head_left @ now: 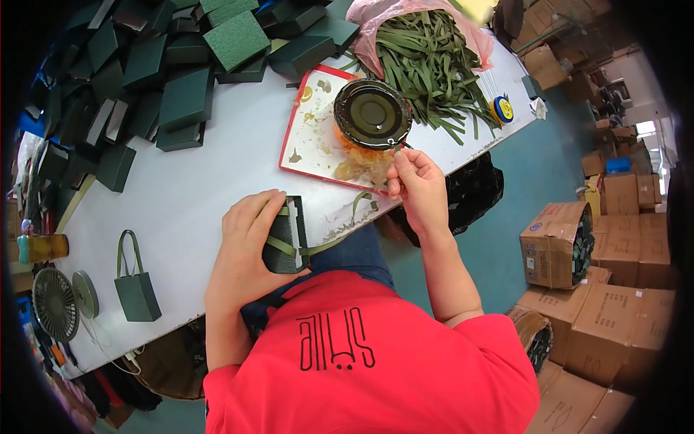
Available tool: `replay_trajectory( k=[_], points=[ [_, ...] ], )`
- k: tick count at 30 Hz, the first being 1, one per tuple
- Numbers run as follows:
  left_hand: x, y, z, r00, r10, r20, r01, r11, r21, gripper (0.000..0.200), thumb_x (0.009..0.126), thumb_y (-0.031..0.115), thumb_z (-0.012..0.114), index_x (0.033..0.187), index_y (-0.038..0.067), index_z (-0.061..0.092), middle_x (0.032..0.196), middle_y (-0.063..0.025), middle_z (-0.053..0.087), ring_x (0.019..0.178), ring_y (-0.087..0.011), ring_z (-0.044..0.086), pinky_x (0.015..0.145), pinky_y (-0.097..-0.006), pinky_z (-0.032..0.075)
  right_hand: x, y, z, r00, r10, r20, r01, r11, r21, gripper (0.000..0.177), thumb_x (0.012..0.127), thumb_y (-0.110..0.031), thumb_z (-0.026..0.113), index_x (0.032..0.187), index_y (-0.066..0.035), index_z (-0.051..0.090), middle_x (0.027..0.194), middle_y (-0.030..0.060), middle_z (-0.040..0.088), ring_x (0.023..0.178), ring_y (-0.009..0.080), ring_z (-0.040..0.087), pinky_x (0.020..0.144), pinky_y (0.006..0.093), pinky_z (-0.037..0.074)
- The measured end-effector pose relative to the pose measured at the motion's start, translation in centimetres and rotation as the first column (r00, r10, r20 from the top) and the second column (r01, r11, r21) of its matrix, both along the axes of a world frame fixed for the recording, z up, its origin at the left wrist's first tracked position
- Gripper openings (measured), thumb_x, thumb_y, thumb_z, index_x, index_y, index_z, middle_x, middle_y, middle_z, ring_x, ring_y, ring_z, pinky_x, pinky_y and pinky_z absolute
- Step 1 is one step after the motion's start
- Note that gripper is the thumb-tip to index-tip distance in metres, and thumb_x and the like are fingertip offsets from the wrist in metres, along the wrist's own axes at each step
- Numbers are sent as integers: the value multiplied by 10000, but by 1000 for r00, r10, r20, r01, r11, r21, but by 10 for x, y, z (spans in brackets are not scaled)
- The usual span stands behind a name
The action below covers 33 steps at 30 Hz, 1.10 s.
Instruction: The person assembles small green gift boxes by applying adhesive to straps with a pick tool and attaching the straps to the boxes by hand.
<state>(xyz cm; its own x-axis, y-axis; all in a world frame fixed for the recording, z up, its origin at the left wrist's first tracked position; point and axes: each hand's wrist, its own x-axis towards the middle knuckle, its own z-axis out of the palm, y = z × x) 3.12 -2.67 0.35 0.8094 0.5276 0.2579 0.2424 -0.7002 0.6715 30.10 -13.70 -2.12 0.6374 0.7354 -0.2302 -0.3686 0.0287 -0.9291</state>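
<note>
The left hand (247, 230) is curled around a small dark green box (283, 249) at the bench's near edge, its fingers wrapped firmly over one side; an olive ribbon (280, 244) crosses the box and trails out past it to the right. The right hand (419, 184) is at the near rim of a round black dish (374, 113), thumb and forefinger pinched together on a small piece, mostly hidden, whose kind I cannot tell. The dish holds a dark, glossy liquid and sits over a red-rimmed white tray (309, 123), which is smeared with amber residue, near the bench's right-hand part. Behind it, toward the far right corner, a pink plastic bag (365, 32) lies open, crammed with olive ribbon strips (426, 65) that spill onto the bench. Dark green boxes (184, 98) are heaped across the far left corner. Nearer the left edge, a small green handled bag (138, 295) is by a fan (55, 304), and a teal-lidded jar (45, 248) contains amber liquid. On the floor at right, an open carton (553, 246) is filled with dark items, beside stacked cartons (607, 318).
</note>
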Motion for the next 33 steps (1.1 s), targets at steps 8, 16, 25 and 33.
replay_trajectory(
  k=[8, 16, 25, 33],
  points=[
    [8, -3, 5, 999, -49, 11, 49, 999, 9, 987, 509, 231, 925, 1379, 43, 500, 1359, -128, 515, 1264, -346, 476, 1054, -452, 355, 5, -3, -3, 997, 71, 20, -69, 996, -58, 191, 987, -187, 645, 998, -6, 584, 773, 52, 654, 552, 93, 558, 514, 234, 463],
    [6, -4, 5, 999, -48, 7, 48, 999, 8, 1011, 497, 231, 932, 1388, 41, 495, 1364, -143, 508, 1263, -361, 474, 1056, -456, 364, 5, -3, 2, 995, 80, -66, -81, 997, -14, 190, 996, -179, 627, 1035, 1, 581, 825, 60, 654, 606, 99, 579, 562, 245, 484],
    [8, -4, 5, 998, -68, -5, 68, 998, 11, 1039, 479, 206, 942, 1396, 36, 486, 1374, -161, 508, 1268, -377, 469, 1065, -456, 374, 7, 0, -1, 996, 69, -54, -70, 997, -23, 167, 991, -159, 630, 1014, 1, 589, 795, 53, 652, 564, 90, 563, 524, 232, 469],
    [7, -4, 3, 998, -60, 1, 60, 998, 2, 1042, 478, 203, 942, 1401, 42, 485, 1370, -156, 514, 1264, -375, 473, 1061, -456, 375, 8, 8, -6, 999, 39, -38, -42, 997, -72, 195, 969, -199, 668, 961, -15, 603, 730, 29, 634, 502, 68, 519, 476, 212, 420]
  ],
)
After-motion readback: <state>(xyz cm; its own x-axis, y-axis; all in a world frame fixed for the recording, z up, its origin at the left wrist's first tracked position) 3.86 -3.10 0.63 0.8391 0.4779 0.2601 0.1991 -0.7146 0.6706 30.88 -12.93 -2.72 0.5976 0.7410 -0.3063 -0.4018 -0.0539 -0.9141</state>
